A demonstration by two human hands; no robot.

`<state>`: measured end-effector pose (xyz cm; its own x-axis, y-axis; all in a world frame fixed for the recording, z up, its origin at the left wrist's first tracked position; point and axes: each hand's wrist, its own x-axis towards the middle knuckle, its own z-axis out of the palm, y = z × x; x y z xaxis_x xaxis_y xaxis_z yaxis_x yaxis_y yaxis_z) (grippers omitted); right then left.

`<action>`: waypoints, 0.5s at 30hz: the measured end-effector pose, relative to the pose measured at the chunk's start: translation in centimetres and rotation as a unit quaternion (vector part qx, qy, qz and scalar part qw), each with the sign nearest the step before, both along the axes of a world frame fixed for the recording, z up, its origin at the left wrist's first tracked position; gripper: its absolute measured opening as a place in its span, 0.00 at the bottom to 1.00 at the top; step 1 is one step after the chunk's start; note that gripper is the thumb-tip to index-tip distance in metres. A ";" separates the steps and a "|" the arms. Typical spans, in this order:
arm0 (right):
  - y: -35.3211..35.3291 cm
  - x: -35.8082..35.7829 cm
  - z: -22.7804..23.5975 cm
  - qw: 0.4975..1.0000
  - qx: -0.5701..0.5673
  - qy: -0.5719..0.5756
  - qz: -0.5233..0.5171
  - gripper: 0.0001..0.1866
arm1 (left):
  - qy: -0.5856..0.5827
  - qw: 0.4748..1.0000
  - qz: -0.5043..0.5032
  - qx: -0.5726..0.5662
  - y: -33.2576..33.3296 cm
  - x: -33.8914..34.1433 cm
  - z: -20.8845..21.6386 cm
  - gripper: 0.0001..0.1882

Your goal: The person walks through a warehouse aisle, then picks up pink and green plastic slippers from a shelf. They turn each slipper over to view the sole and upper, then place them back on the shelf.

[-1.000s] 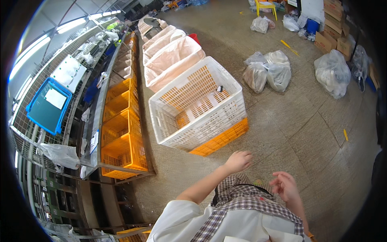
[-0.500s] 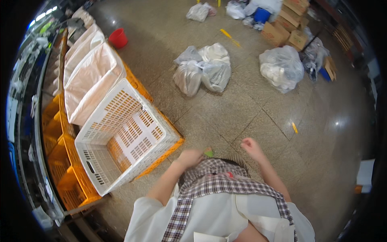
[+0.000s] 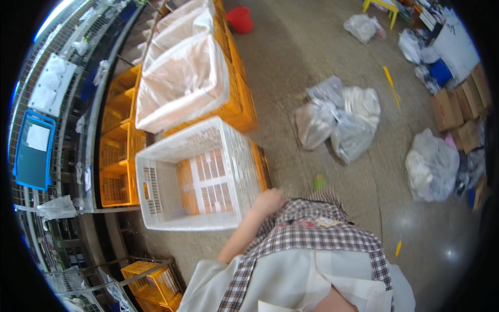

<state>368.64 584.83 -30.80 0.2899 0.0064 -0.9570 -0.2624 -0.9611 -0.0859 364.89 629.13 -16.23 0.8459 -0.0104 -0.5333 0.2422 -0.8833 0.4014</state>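
Observation:
My left hand point(image 3: 271, 202) hangs beside the checked apron point(image 3: 312, 234), just right of the near corner of a white plastic crate point(image 3: 240, 171). Its fingers look loosely curled in, and nothing shows in them. The white crate has slotted walls and rests on an orange crate point(image 3: 261, 165); orange shows through the slots of its base. No contents show inside it. My right hand is out of sight.
Orange crates with pale plastic liners point(image 3: 182, 78) continue beyond the white one. Shelving with orange crates point(image 3: 117, 184) runs along the left. Tied plastic bags point(image 3: 358, 125), another large bag point(image 3: 432, 166), cardboard boxes point(image 3: 468, 104) and a red bucket point(image 3: 240, 20) stand on the floor.
My view has turned left, so the crates and bags sit farther right in the picture. The white crate is nearer my left hand. My right hand has gone out of view.

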 end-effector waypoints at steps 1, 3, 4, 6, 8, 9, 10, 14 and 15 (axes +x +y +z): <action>0.3 4.7 -0.8 1.000 0.006 -0.016 -0.010 0.22 | 0.011 1.000 -0.001 0.000 0.2 1.5 0.4 0.17; 1.5 14.5 -1.4 0.991 0.031 -0.104 -0.072 0.19 | -0.100 0.991 0.001 -0.090 0.8 4.7 1.7 0.18; 2.6 19.5 -1.2 0.983 0.035 -0.145 -0.106 0.18 | -0.083 0.994 0.011 -0.075 1.3 6.4 2.5 0.19; 5.7 29.2 0.4 0.956 0.097 -0.272 -0.051 0.14 | -0.045 0.997 0.037 -0.050 2.6 9.7 3.8 0.19; 9.6 37.6 1.9 0.918 0.128 -0.372 -0.042 0.11 | -0.034 0.995 0.058 -0.066 4.8 13.0 4.3 0.20; 11.8 41.2 2.1 0.890 0.142 -0.433 -0.027 0.10 | -0.034 0.994 0.073 -0.076 6.3 14.7 4.2 0.20; 14.3 44.4 1.8 0.881 0.161 -0.446 -0.010 0.10 | -0.039 0.993 0.081 -0.075 8.0 16.3 4.0 0.20; 26.6 52.5 -2.9 0.861 0.283 -0.420 -0.038 0.09 | -0.022 0.993 0.096 -0.059 16.7 23.0 1.9 0.20; 29.9 53.3 -4.1 0.863 0.324 -0.389 -0.005 0.09 | -0.028 0.993 0.093 -0.066 19.4 25.0 1.2 0.19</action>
<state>421.99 614.70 -34.91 0.8458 0.4600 -0.2701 0.1077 -0.6432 -0.7581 389.87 648.49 -14.99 0.8684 0.0828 -0.4889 0.3699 -0.7647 0.5277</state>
